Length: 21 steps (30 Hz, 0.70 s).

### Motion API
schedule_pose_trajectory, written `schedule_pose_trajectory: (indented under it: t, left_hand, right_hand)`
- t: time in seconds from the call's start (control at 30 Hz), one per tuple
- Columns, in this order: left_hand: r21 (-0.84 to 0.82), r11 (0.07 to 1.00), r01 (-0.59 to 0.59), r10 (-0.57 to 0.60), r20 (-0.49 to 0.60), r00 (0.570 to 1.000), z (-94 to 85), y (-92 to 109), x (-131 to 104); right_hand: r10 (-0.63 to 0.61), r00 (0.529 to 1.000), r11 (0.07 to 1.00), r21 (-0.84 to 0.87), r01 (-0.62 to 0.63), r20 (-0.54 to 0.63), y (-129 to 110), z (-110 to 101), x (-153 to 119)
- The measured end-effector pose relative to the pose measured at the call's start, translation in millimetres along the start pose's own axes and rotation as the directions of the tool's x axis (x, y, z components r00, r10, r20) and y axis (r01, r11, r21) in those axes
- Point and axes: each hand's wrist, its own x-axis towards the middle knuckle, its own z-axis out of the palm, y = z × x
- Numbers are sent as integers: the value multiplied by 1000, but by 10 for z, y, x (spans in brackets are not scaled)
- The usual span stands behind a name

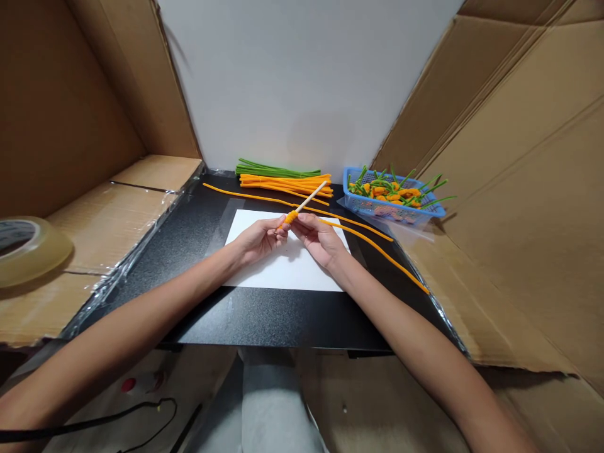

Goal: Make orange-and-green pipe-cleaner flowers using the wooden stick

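Over the white sheet (287, 274), a pale wooden stick (313, 195) points up and to the right. An orange pipe cleaner (387, 249) is wound in tight coils around its lower end, and a long loose tail runs off to the right past my right hand. The fingertips of my left hand (259, 242) are closed on the lower end of the stick and the coils. My right hand (321, 239) pinches the orange pipe cleaner close beside the coils. The fingers partly hide the stick's bottom end.
Behind the sheet lie a green pipe cleaner bundle (274, 168), an orange bundle (283, 182) and a single orange strand (250, 196). A blue basket (394, 211) at the back right holds orange and green pieces. A tape roll (51, 251) sits left; cardboard walls flank the black table (264, 318).
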Motion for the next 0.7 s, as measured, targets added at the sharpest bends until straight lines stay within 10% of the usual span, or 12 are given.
schedule_pose_trajectory:
  t: [0.17,0.37,0.7]
  left_hand:
    - [-57,996,66,-59,109,992,-20,4,-30]
    - [363,921,142,-284,375,882,-101,157,-114]
    - [908,310,-282,-198,352,915,-93,312,-93]
  right_hand:
    - [42,998,999,27,-43,42,-54,-31,-8]
    - [190,949,963,-235,-131,252,-206,-83,-79]
    - [243,944,713,-701,-19,222,-442,-94,-77]
